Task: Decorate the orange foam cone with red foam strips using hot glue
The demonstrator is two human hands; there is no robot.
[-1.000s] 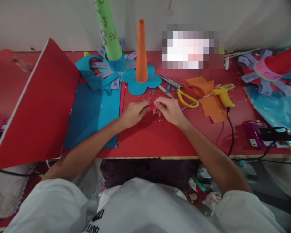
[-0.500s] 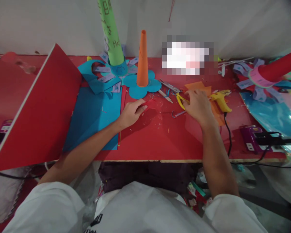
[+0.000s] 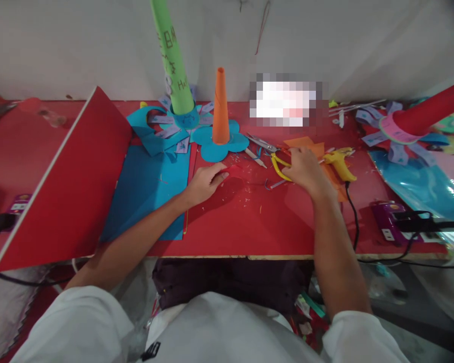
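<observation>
A small piece of red paper (image 3: 234,169) is pinched between the thumb and fingers of my left hand (image 3: 208,184), low over the red tabletop. My right hand (image 3: 305,169) is closed at the handle of the yellow-handled scissors (image 3: 279,167), whose metal blades point away to the upper left. Part of the handle is hidden under my fingers. Between and beyond my hands stands an orange paper cone (image 3: 221,113) on a blue flower-shaped paper base (image 3: 214,152). A white pen-like stick (image 3: 256,158) lies beside the blades.
A yellow glue gun (image 3: 339,164) with a black cord lies on orange paper (image 3: 337,187) right of my right hand. At left, blue sheets (image 3: 147,191) lie beside a raised red board (image 3: 71,186). A green paper tube (image 3: 173,65) stands behind. A purple power strip (image 3: 389,219) sits at right.
The view has tilted up slightly, so the table appears lower. My right hand's fingers have settled on the scissors' handle. My left hand keeps its pinch on the red paper.
</observation>
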